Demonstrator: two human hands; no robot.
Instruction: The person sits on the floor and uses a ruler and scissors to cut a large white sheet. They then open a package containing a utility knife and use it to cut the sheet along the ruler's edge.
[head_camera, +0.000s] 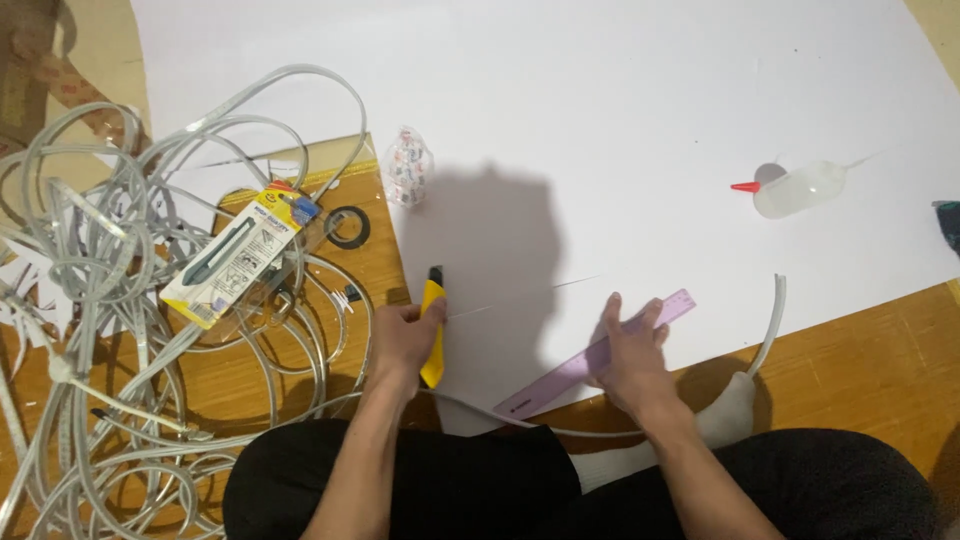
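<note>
My left hand (403, 337) grips a yellow utility knife (433, 330), its black tip pointing away from me at the near-left edge of a large white paper sheet (620, 110). A thin cut line runs rightward across the sheet from the knife. My right hand (630, 350) presses flat on a lilac plastic ruler (600, 352) that lies slanted over the sheet's near edge. I sit on the floor in dark trousers, and a foot in a white sock (728, 410) rests by the ruler.
A big tangle of flat white cable (110, 300) covers the wooden floor at left, with a packaged knife (235, 255) and a black tape roll (348, 227) on it. A small wrapped packet (407, 165) and a glue bottle with a red nozzle (795, 188) lie on the sheet.
</note>
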